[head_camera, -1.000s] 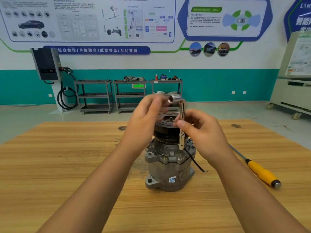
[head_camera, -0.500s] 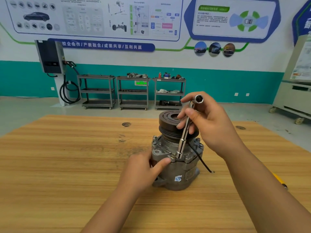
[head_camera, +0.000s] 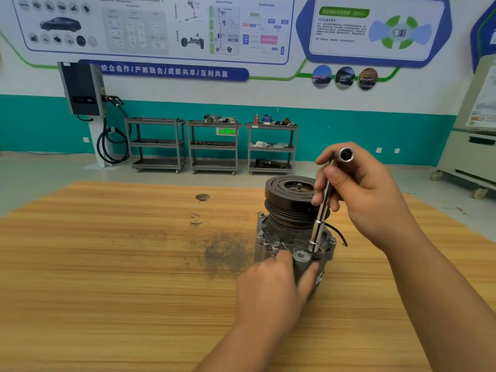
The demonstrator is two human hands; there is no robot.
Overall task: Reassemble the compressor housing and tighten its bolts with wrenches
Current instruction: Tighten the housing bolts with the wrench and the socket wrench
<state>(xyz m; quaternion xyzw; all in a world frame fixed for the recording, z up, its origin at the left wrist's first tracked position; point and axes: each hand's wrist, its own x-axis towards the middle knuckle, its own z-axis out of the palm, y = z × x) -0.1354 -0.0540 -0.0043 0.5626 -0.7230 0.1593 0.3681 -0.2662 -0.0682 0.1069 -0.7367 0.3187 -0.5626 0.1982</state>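
The compressor (head_camera: 292, 237) stands on the worktop (head_camera: 107, 264), right of the middle. The right hand (head_camera: 367, 194) curls its fingers round the wrench (head_camera: 320, 213), whose low end covers a bolt. The left hand (head_camera: 268, 291) grips the compressor's near side. Best to hold the wrench straight, hold the compressor tight and turn slowly. One compressor, one wrench, two hands, three far carts (head_camera: 214, 146).

Bright, even indoor light fills the room, and only faint, soft shade lies on the table (head_camera: 107, 291) at the foot of the compressor housing (head_camera: 271, 237). Highlights glint along the chrome socket wrench (head_camera: 322, 208). The left hand (head_camera: 268, 291) is slightly smeared. The wide lens bows the far wall (head_camera: 349, 130), and the wall posters (head_camera: 161, 25) look soft and hazy.
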